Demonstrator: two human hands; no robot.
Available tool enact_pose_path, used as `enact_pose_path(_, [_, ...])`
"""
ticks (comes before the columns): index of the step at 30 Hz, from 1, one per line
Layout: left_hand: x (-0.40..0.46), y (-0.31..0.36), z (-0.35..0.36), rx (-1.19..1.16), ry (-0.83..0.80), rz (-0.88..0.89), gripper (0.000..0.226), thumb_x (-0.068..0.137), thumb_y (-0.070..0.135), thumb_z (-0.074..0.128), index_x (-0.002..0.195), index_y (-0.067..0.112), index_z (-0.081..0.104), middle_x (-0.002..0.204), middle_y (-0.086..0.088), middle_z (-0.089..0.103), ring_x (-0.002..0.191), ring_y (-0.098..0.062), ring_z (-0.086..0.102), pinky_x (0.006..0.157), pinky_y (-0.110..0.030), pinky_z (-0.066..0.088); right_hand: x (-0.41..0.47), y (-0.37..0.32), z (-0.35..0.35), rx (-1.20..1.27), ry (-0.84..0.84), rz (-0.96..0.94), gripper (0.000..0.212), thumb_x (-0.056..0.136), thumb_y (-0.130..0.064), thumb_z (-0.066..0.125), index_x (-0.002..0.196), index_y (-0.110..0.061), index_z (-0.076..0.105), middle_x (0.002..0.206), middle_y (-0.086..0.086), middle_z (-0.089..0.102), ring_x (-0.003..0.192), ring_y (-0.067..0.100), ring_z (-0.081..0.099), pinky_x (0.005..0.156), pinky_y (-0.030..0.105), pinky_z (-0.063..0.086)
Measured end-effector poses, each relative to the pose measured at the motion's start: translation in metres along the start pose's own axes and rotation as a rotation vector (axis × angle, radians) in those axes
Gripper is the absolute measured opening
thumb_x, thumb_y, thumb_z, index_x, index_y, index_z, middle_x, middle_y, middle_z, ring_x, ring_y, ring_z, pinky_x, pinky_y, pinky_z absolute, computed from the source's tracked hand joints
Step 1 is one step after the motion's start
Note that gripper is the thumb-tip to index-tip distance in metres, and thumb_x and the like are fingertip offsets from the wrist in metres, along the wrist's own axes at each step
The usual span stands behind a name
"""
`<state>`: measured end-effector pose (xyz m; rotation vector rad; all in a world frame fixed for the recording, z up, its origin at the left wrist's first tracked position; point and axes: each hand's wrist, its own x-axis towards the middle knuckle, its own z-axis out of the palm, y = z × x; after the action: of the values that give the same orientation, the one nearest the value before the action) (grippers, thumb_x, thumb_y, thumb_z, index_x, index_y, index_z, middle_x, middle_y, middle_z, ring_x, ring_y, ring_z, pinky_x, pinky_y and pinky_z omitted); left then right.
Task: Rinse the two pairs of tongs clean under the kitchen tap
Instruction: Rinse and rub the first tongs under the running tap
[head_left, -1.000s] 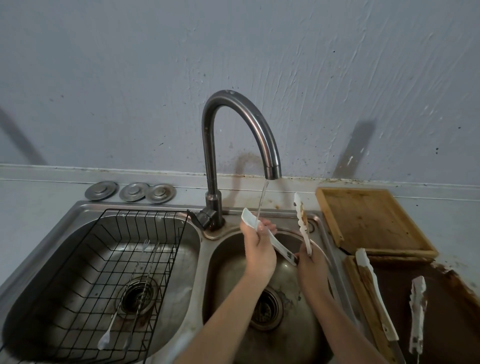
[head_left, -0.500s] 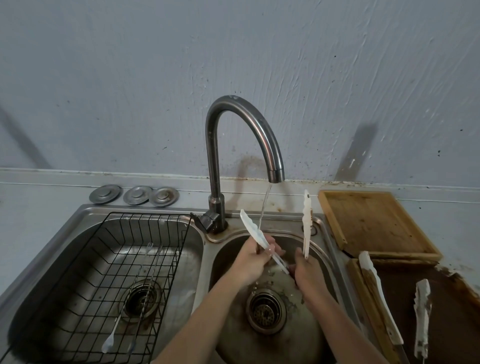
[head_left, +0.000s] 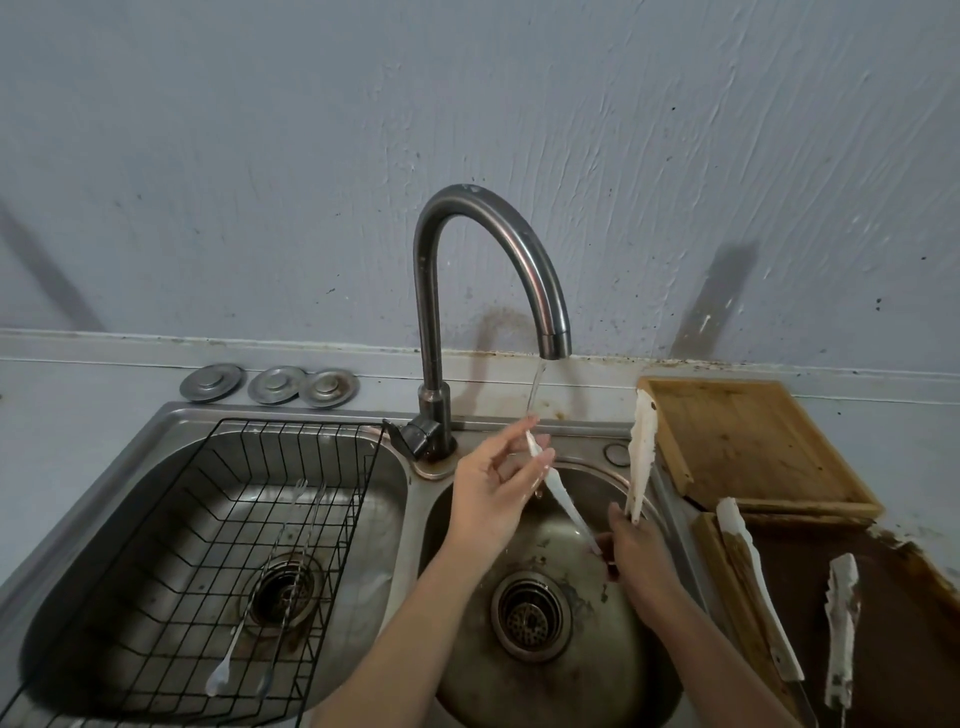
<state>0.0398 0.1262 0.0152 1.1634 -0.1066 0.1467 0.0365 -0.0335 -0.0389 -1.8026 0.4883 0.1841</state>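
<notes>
Both forearms are bare up to the frame's lower edge, no sleeves showing. The left hand (head_left: 493, 488) and right hand (head_left: 636, 556) wear no gloves, rings, watch or bracelet. Fingernails look short and unpainted.

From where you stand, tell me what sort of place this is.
Most likely a home kitchen, at the sink: a double-basin steel sink with a running tap, a wire draining basket, and a wooden chopping board on the worn counter.

Two pairs of white tongs (head_left: 636, 457) (head_left: 758, 587) — three metal drain covers (head_left: 212, 383), two wooden boards (head_left: 748, 447), two basins (head_left: 156, 519).
</notes>
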Motion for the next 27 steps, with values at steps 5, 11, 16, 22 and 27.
enact_pose_path(5, [0.003,0.002,-0.012,-0.007,0.051,-0.049,0.026,0.085,-0.002,0.058,0.107,0.011,0.065,0.089,0.002,0.075,0.086,-0.015,0.071,0.074,-0.029,0.059,-0.003,-0.003,-0.008,-0.055,-0.010,-0.119,0.032,0.095,-0.034,0.043,0.079,-0.011,0.057,0.069,0.006,0.057,0.061,0.019,0.053,0.060,0.036,0.044])
enact_pose_path(11, [0.014,0.004,-0.030,-0.109,0.291,-0.154,0.026,0.091,0.008,0.053,0.117,0.008,0.056,0.085,-0.008,0.071,0.082,-0.026,0.067,0.062,-0.031,0.060,-0.013,-0.018,-0.029,-0.171,-0.417,-0.286,0.007,0.084,-0.017,0.064,0.090,-0.020,0.062,0.084,-0.002,0.066,0.073,0.011,0.062,0.064,0.022,0.052])
enact_pose_path(16, [0.017,-0.001,-0.022,-0.082,0.263,-0.169,0.021,0.091,0.005,0.054,0.102,0.020,0.065,0.075,0.001,0.074,0.070,-0.013,0.071,0.056,-0.025,0.057,-0.025,-0.021,-0.047,0.058,-0.624,-0.235,0.026,0.076,0.002,0.066,0.100,-0.009,0.069,0.108,-0.004,0.071,0.090,0.011,0.066,0.074,0.024,0.053])
enact_pose_path(22, [0.016,-0.016,-0.014,0.570,0.007,-0.344,0.041,0.097,0.019,0.043,0.138,0.010,0.042,0.126,-0.019,0.058,0.100,-0.020,0.057,0.080,-0.028,0.048,-0.025,-0.042,-0.041,0.521,-0.539,-0.288,0.022,0.078,-0.011,0.058,0.094,-0.014,0.073,0.115,0.012,0.068,0.106,0.031,0.061,0.088,0.035,0.052])
enact_pose_path(27, [0.007,-0.016,-0.018,0.486,0.037,-0.383,0.032,0.096,0.018,0.045,0.126,0.010,0.053,0.115,-0.006,0.063,0.097,-0.014,0.060,0.080,-0.024,0.048,-0.014,-0.073,-0.018,0.319,-0.372,-0.419,0.019,0.090,-0.012,0.051,0.109,-0.008,0.053,0.085,0.012,0.073,0.077,0.026,0.071,0.068,0.027,0.059])
